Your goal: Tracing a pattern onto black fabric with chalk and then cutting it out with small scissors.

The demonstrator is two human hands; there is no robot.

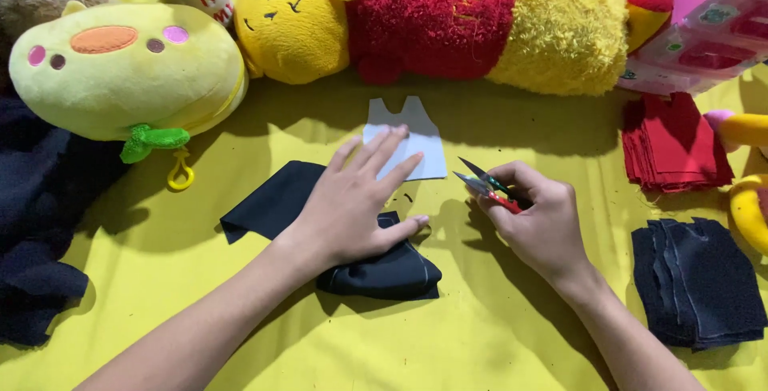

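Note:
My left hand [356,203] lies flat with fingers spread, palm on a piece of black fabric [272,203] and fingertips on the lower edge of a small white paper pattern [408,131] shaped like a vest. My right hand [536,219] grips a small pair of thread snips [486,183] with red and green handles, blades apart and pointing up-left toward the pattern, a short gap away from it. All of it rests on a yellow cloth [448,335].
Along the far edge lie a yellow bear plush in red [448,15] and a pale green plush head [120,67] with a yellow clip. A red fabric stack [672,147] and a black fabric stack [696,283] sit at right, a pink plastic box [704,23] behind, dark cloth [36,223] at left.

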